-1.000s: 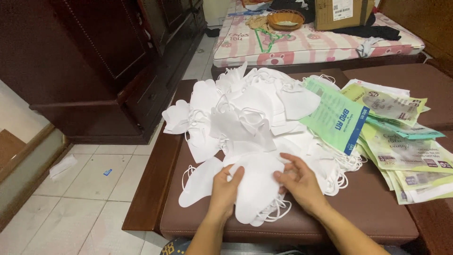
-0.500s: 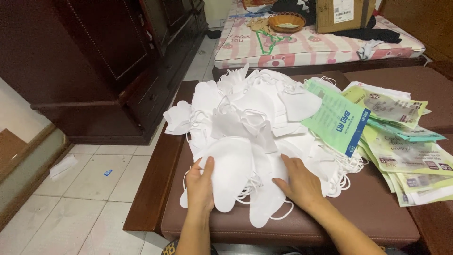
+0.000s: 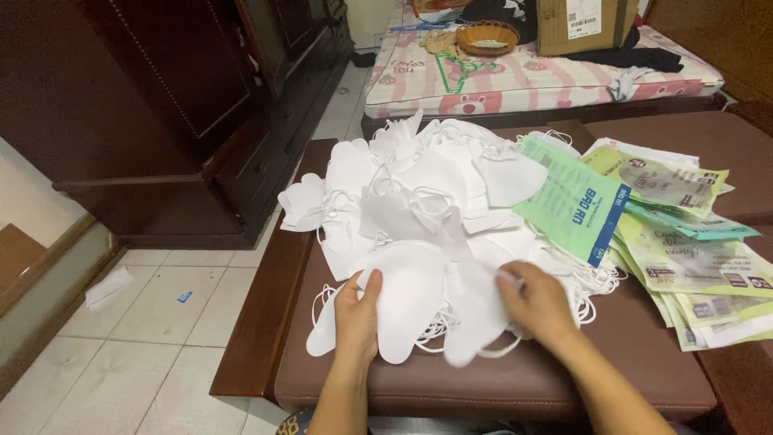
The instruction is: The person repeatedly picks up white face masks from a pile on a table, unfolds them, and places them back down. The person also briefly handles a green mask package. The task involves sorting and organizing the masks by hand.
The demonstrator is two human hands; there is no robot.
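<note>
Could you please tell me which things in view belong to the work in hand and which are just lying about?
In hand:
- left hand resting on a white folded face mask
- right hand on the heap of white masks
- green and yellow flat packets beside the heap

Lying about:
- woven brown basket
- cardboard box
- dark wooden cabinet
- pink patterned mattress

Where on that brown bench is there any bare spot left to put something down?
A bare strip of cushion runs along the near edge, below the left hand and right hand. The wooden rim left of the white masks is bare too. The middle is heaped with masks, and the right side is covered by green packets.
</note>
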